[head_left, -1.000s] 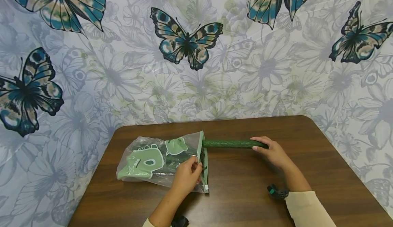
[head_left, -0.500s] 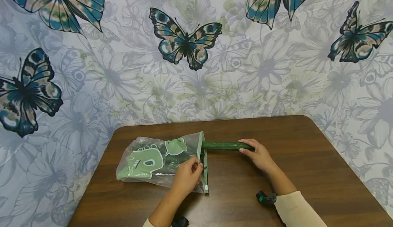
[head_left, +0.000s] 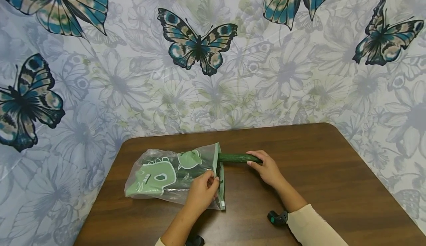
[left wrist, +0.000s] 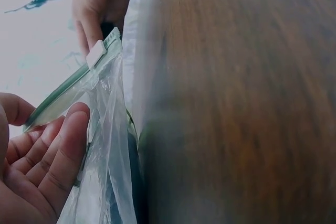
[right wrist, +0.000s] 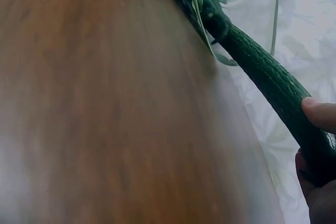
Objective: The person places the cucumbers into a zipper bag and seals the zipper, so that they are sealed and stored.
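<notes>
A clear zip bag (head_left: 191, 183) with green cartoon prints lies on the table, its mouth facing right. My left hand (head_left: 202, 189) pinches the lower part of the bag's green-edged mouth; in the left wrist view its fingers (left wrist: 65, 163) curl at the edge beside the white slider (left wrist: 96, 54). A long green cucumber (head_left: 234, 158) reaches partly into the bag. My right hand (head_left: 267, 167) grips its outer end, thumb and fingers on opposite sides. In the right wrist view the cucumber (right wrist: 268, 74) enters the mouth, where other dark green items (right wrist: 202, 9) show inside.
The brown wooden table (head_left: 316, 157) has a back edge against a wall cloth (head_left: 283, 90) printed with butterflies and flowers. Black wrist devices (head_left: 277, 218) hang at both wrists, close above the table.
My right hand has moved left with the cucumber, and less of it shows outside the bag. My left hand holds the bag's edge as before. The head view has shifted slightly.
</notes>
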Demonstrator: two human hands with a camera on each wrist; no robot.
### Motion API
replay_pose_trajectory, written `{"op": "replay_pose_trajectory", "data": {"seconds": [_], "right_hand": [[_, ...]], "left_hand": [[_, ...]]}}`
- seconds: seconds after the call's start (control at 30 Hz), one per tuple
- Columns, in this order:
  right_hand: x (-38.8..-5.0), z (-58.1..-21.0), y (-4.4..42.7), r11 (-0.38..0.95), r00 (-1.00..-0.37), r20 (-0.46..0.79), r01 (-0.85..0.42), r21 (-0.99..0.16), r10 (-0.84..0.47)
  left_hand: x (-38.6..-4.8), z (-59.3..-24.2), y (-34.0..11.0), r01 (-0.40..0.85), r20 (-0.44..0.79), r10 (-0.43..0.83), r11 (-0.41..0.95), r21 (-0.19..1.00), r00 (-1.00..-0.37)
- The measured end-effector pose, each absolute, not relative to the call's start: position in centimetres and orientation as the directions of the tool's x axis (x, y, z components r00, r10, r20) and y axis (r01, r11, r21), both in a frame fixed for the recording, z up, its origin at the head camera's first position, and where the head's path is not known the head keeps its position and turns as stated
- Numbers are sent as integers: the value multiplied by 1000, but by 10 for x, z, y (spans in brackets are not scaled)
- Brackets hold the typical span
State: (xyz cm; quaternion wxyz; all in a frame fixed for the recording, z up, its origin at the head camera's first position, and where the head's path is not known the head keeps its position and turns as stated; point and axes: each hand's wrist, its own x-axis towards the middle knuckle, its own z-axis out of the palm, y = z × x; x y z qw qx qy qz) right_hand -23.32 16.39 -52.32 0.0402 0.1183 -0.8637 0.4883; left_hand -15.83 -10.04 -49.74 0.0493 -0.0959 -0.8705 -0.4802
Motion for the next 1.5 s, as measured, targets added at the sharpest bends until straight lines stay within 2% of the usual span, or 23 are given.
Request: {"op": "replay_pose_trajectory", "data": {"seconds": [0.73, 1.03, 1.5], "right_hand": [[-249, -527, 127, 437, -974, 176, -221, -872, -141], [-246, -525, 127, 332, -983, 135, -169, -928, -124], [-247, -524, 118, 353, -980, 131, -176, -919, -150]], "left_hand": [[-157, -496, -99, 203, 165, 119, 539, 817, -979], [-157, -496, -98, 218, 179, 124, 545, 809, -976], [-157, -496, -99, 217, 179, 122, 547, 808, -976]]}}
